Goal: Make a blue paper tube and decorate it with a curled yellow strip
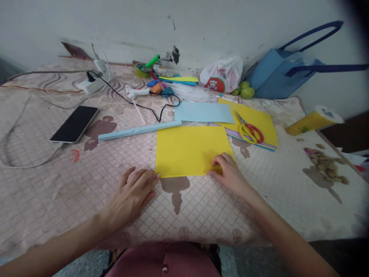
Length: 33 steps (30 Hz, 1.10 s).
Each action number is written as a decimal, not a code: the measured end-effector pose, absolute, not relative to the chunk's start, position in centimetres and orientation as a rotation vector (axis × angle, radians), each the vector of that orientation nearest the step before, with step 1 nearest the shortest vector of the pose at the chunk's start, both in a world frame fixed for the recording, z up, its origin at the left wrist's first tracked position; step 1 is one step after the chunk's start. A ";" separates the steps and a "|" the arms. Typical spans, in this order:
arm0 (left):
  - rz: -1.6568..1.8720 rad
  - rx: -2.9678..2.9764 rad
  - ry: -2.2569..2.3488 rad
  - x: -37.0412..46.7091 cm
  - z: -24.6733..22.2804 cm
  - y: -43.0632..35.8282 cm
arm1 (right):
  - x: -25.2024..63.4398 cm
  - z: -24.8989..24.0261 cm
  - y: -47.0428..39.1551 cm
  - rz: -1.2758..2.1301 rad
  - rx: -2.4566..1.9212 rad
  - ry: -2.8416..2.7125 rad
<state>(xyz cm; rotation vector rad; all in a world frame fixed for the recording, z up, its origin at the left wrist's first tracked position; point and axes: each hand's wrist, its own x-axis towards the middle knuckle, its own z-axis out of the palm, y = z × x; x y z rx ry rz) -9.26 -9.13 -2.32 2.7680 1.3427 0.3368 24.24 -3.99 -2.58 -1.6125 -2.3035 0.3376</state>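
Observation:
A yellow sheet of paper lies in front of me, with a narrow fold line along its near edge. My left hand rests palm down at the sheet's near left corner. Its fingers are slightly bent and apart, and a fingertip touches that corner. At the near right part of the sheet, my right hand is closed, thumb and curled fingers pinching the near edge. Beyond the sheet lies a folded light blue paper strip, to the left. A flat light blue sheet is just behind the yellow one.
Scissors lie on a stack of coloured paper at right. A phone with a cable is at left. A glue gun, plastic bag, blue bag and yellow roll stand farther back.

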 end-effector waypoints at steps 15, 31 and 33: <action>0.348 2.755 1.358 -9.5 -2.3 -9.0 | 31.8 -3.5 -4.3 0.346 -1.674 -2.197; 0.356 2.806 1.360 -10.4 -2.6 -8.8 | 27.6 -2.5 -9.5 0.155 -1.310 -2.140; 0.375 2.832 1.334 -9.6 -2.3 -9.0 | 25.5 -2.4 -10.5 0.222 -1.206 -2.379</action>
